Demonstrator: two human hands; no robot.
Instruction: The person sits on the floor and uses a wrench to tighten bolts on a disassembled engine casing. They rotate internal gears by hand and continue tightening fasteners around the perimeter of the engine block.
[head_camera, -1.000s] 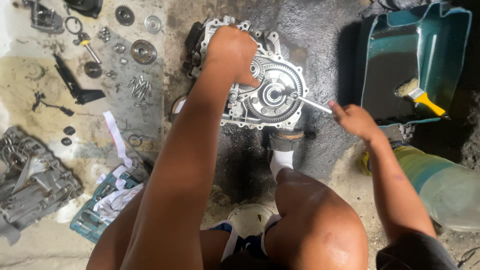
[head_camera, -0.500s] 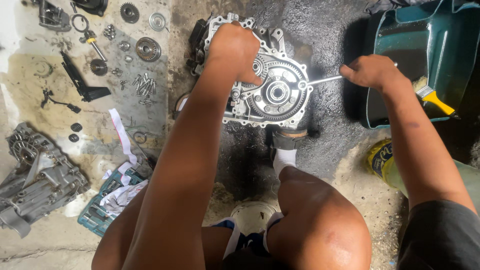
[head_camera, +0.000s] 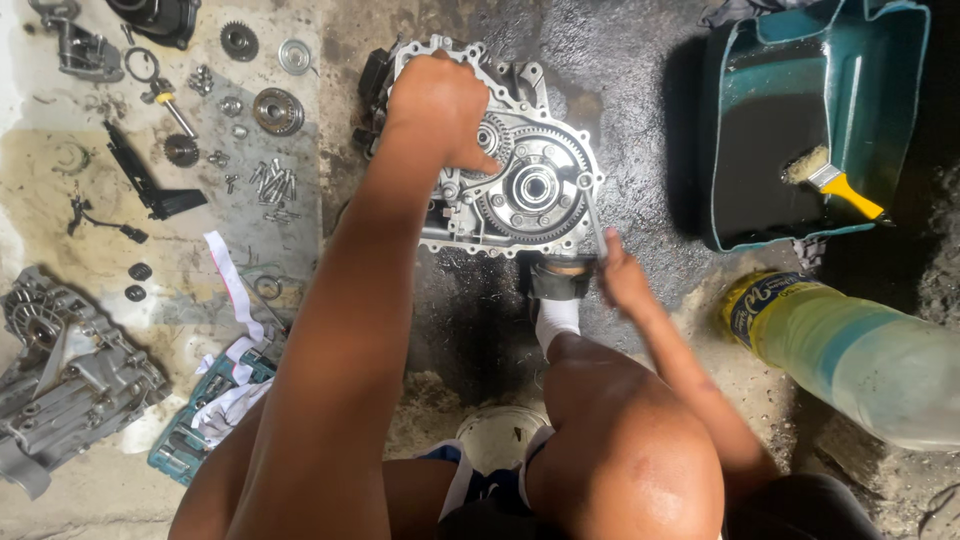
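Head view: left hand (head_camera: 438, 105) pressed flat-fisted on the gearbox casing (head_camera: 500, 160).
Right hand (head_camera: 622, 280): clenched round the wrench (head_camera: 592, 215), at the casing's lower right edge.
Surface: oily concrete floor (head_camera: 620, 90).

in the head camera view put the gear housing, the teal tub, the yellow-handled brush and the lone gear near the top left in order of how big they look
1. Teal tub and gear housing: they look alike in spread, so no ranking between them.
2. Brush.
3. Lone gear, slightly smaller.
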